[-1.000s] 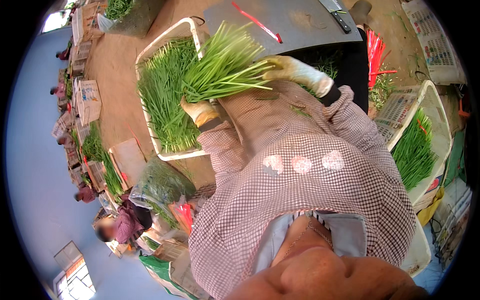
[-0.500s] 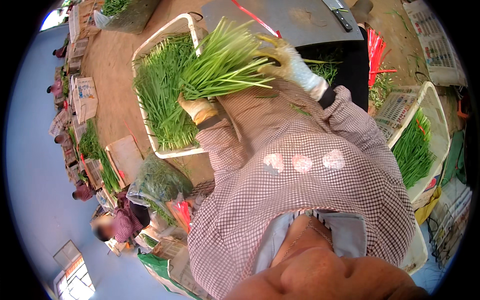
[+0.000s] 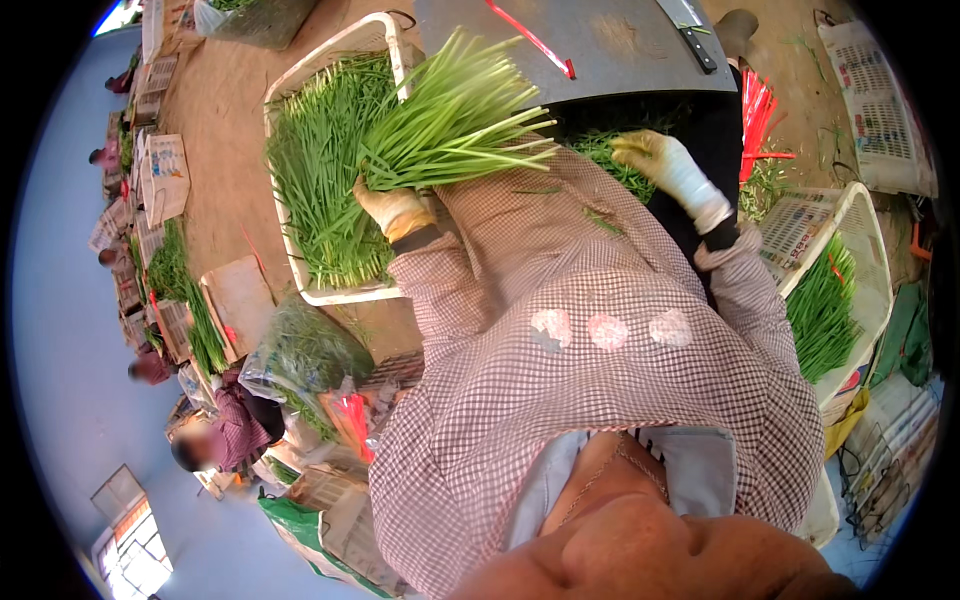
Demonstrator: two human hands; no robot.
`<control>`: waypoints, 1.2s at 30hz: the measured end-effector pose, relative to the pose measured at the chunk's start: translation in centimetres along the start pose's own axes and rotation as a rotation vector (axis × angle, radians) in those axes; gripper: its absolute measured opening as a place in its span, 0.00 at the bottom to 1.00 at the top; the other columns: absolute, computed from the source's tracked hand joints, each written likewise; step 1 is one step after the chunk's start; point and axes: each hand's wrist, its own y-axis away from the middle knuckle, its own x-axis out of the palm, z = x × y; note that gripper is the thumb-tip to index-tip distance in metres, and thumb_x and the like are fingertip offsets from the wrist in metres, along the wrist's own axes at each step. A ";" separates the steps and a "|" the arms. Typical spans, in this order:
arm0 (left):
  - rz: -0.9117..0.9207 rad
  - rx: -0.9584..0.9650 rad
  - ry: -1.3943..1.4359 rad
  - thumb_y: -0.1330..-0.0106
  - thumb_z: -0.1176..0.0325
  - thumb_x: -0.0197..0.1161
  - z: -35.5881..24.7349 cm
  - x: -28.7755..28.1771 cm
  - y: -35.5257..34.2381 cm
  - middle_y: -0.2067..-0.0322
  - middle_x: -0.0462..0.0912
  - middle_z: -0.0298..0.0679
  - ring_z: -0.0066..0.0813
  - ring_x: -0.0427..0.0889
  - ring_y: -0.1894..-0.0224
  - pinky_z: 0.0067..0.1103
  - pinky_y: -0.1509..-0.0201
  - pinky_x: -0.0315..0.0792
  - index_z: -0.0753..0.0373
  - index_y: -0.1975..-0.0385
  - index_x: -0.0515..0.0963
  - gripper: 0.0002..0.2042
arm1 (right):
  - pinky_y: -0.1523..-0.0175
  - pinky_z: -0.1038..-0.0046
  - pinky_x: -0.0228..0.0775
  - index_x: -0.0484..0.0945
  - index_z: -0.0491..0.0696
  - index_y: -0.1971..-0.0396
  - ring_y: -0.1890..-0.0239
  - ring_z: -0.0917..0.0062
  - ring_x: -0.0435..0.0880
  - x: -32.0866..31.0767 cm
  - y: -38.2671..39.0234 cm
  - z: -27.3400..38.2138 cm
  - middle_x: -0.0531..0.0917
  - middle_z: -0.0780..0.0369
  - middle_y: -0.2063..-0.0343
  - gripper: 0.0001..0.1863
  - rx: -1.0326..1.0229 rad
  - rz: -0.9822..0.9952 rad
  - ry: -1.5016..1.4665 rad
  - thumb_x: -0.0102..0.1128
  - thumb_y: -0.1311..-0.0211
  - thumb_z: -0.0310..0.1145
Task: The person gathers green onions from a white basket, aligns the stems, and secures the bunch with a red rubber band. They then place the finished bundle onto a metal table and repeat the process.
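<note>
My left hand [image 3: 393,208], in a yellow-stained glove, is closed round a loose bunch of garlic chives [image 3: 455,125]. The stalk ends fan out to the right above my lap, while the leaves hang over the rim of a white plastic crate [image 3: 350,298]. More chives [image 3: 325,180] fill that crate. Off to the right, my gloved right hand [image 3: 658,165] hovers over loose green scraps [image 3: 610,160], its fingers slightly bent and loosely apart. Nothing shows between them, though the palm side is hidden.
A grey board [image 3: 590,45] lies ahead, bearing a red strip [image 3: 530,38] and a black-handled knife [image 3: 697,48]. Red ties [image 3: 758,120] hang beside its right edge. Another white crate [image 3: 870,290] of chives stands at my right. A bagged heap of greens [image 3: 310,350] sits at left; co-workers [image 3: 235,430] sit beyond.
My right hand has drawn away from the stalk ends, rightward and a little nearer, and its fingers are less spread. My left hand keeps the bunch in nearly the same place.
</note>
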 end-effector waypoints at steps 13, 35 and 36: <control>-0.107 -0.015 0.247 0.37 0.54 0.55 -1.4 0.6 -0.3 0.46 0.78 0.48 0.45 0.77 0.46 0.40 0.42 0.72 0.63 0.51 0.76 0.21 | 0.59 0.63 0.75 0.83 0.45 0.60 0.64 0.63 0.86 4.6 0.7 9.1 0.86 0.56 0.65 0.10 -0.877 -0.185 0.253 0.59 0.37 0.32; -0.021 -0.101 0.117 0.26 0.57 0.44 0.3 -1.4 -2.7 0.43 0.75 0.49 0.44 0.76 0.43 0.38 0.36 0.71 0.64 0.40 0.67 0.21 | 0.41 0.74 0.71 0.77 0.46 0.46 0.46 0.79 0.77 6.5 -5.6 12.4 0.80 0.64 0.49 0.22 -0.416 0.356 -0.737 0.67 0.37 0.39; -0.035 -0.098 0.108 0.26 0.57 0.44 0.3 -1.5 -2.6 0.43 0.75 0.49 0.44 0.76 0.43 0.38 0.36 0.71 0.64 0.40 0.67 0.21 | 0.40 0.74 0.71 0.77 0.47 0.46 0.46 0.79 0.77 6.7 -5.6 12.3 0.80 0.64 0.48 0.21 -0.418 0.368 -0.732 0.67 0.37 0.38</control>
